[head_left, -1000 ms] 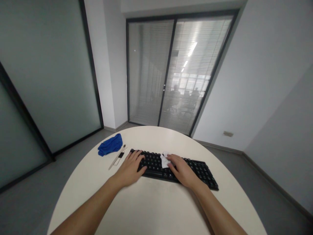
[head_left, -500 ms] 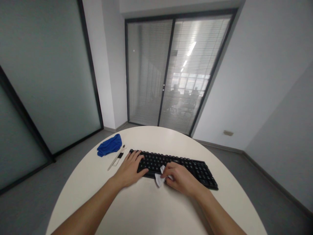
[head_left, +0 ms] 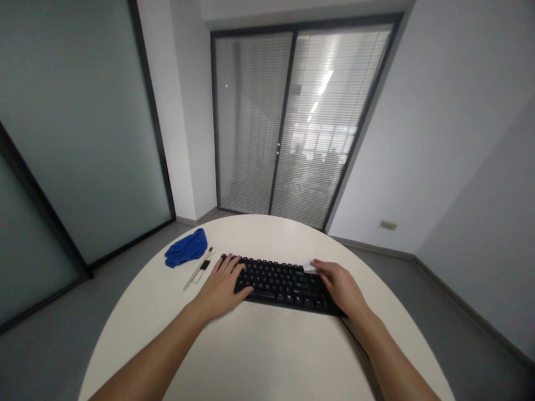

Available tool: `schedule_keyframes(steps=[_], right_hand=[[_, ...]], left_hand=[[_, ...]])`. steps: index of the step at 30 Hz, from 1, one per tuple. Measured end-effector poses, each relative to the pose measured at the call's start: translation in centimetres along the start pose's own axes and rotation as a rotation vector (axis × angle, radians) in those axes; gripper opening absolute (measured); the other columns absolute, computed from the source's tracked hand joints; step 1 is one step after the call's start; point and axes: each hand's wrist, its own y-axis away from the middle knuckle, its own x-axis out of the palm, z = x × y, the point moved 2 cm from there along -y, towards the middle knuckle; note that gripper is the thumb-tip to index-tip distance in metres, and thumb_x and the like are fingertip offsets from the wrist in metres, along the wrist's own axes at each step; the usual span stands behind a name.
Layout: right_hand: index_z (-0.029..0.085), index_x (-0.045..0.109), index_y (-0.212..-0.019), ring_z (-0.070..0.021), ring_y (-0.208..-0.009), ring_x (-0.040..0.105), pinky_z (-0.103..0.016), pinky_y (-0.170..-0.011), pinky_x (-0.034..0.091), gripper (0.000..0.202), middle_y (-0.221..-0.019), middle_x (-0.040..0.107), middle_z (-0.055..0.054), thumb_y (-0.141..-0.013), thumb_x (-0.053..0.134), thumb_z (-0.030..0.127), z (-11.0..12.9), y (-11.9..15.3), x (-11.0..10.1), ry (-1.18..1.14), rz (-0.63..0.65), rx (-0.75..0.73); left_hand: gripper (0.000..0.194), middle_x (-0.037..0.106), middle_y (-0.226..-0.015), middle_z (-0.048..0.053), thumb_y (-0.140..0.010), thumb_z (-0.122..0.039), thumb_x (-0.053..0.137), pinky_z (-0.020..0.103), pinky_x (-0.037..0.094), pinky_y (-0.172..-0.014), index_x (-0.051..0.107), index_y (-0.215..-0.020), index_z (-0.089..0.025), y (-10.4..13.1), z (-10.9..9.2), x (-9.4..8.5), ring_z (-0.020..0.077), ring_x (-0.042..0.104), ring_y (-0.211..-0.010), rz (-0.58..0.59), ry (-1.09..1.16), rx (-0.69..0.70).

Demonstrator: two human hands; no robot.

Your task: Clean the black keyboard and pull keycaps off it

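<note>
At the left, toward ten o'clock from the black keyboard (head_left: pixel 284 281), a crumpled blue cloth (head_left: pixel 186 248) lies near the table's rim, untouched. Nearer the keyboard, toward nine o'clock, a slim pale stick with a dark tip (head_left: pixel 194 274) lies beside a small tool with a black middle (head_left: pixel 205 265); no hand is on either. The left hand (head_left: pixel 224 287) is spread wide over the keyboard's left end, thumb near its front edge, holding nothing visible. The keyboard sits slightly askew across the middle of the table (head_left: pixel 259 351), with bare table toward twelve and six o'clock; the front side offers the most room. Near the keyboard's back edge, toward one o'clock from its middle, the right hand (head_left: pixel 340 281) pinches a white cloth (head_left: pixel 309 267) between thumb and fingers, narrow grip, covering part of the right-hand keys. How much of the keyboard the white cloth has passed over cannot be told. A dark cord (head_left: pixel 354 337) runs toward five o'clock beside the right forearm, limiting room there; the rim curves around beyond it.
</note>
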Motion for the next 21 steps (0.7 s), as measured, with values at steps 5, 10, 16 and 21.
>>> schedule_keyframes(steps=[5, 10, 16, 21], right_hand=[[0.019, 0.071, -0.114, -0.0236, -0.107, 0.064, -0.038, -0.097, 0.048, 0.033, -0.113, 0.071, -0.01, -0.089, 0.049, 0.019, 0.7, -0.1, 0.6, 0.03, 0.12, -0.026], [0.019, 0.071, -0.113, -0.024, -0.106, 0.063, -0.038, -0.098, 0.046, 0.034, -0.111, 0.071, -0.01, -0.087, 0.05, 0.018, 0.9, -0.2, 0.4, 0.047, 0.128, -0.025], [0.021, 0.072, -0.112, -0.0241, -0.105, 0.064, -0.037, -0.097, 0.046, 0.034, -0.11, 0.072, -0.009, -0.085, 0.051, 0.016, 0.9, -0.2, 0.1, 0.083, 0.165, -0.026], [0.025, 0.074, -0.108, -0.0247, -0.099, 0.067, -0.035, -0.09, 0.048, 0.034, -0.104, 0.073, -0.009, -0.083, 0.054, 0.015, 1.5, 0.0, -0.5, 0.138, 0.22, -0.039]], left_hand=[[0.052, 0.04, -0.151, 0.011, -0.089, -0.054, 0.052, 0.053, 0.017, -0.118, 0.053, -0.127, -0.02, 0.1, -0.2, -0.1, 0.0329, 0.025, -0.144, -0.019, -0.019, 0.017], [0.052, 0.04, -0.151, 0.009, -0.09, -0.042, 0.052, 0.052, 0.015, -0.12, 0.045, -0.137, -0.021, 0.1, -1.3, -0.5, 0.03, 0.027, -0.143, -0.037, 0.003, 0.094], [0.064, 0.03, -0.157, 0.005, -0.092, -0.053, 0.05, 0.052, 0.014, -0.119, 0.032, -0.148, -0.03, 0.1, -1.8, 0.3, 0.0284, 0.021, -0.146, 0.061, 0.034, 0.191], [0.061, 0.03, -0.157, 0.005, -0.093, -0.054, 0.049, 0.051, 0.015, -0.119, 0.036, -0.146, -0.029, 0.1, -1.4, 0.7, 0.0277, 0.02, -0.146, 0.086, 0.023, 0.173]])
